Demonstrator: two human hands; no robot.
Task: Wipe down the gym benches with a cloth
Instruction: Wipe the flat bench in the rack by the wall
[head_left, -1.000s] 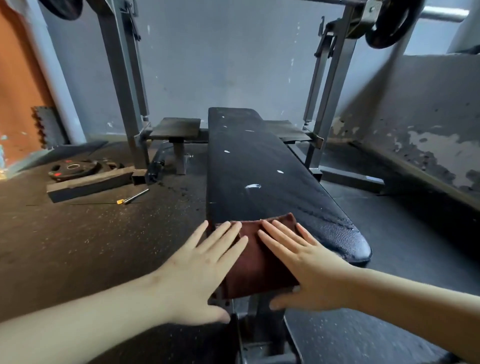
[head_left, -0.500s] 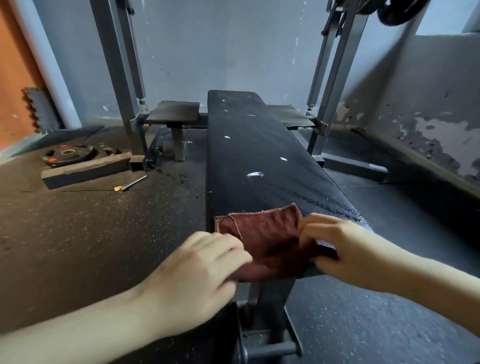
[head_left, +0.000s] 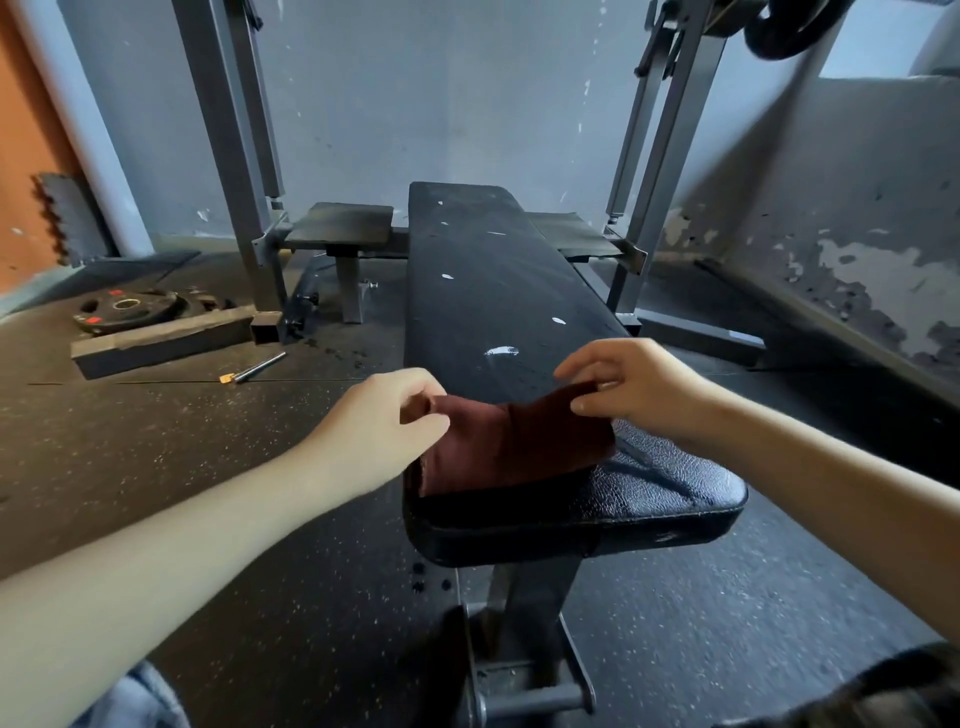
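Flat moments ago, left hand (head_left: 384, 421) and right hand (head_left: 628, 389) are pinching the cloth's (head_left: 519, 447) corners, fingers (head_left: 582, 364) curled, likely refolding it atop the bench (head_left: 493, 291).

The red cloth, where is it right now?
Head view: the cloth lies on the near end of the bench, far corners pinched by the left hand and right hand.

Dim, cool daylight, brightest at the upper right corner; a broad slanted shadow crosses the right wall (head_left: 779, 171). Soft sheen on the near end of the black padded surface (head_left: 670, 488); floor (head_left: 363, 597) beneath it very dark. Wide-angle lens bows the steel uprights (head_left: 228, 156) outward at the edges; lower right corner is smeared, centre reasonably sharp.
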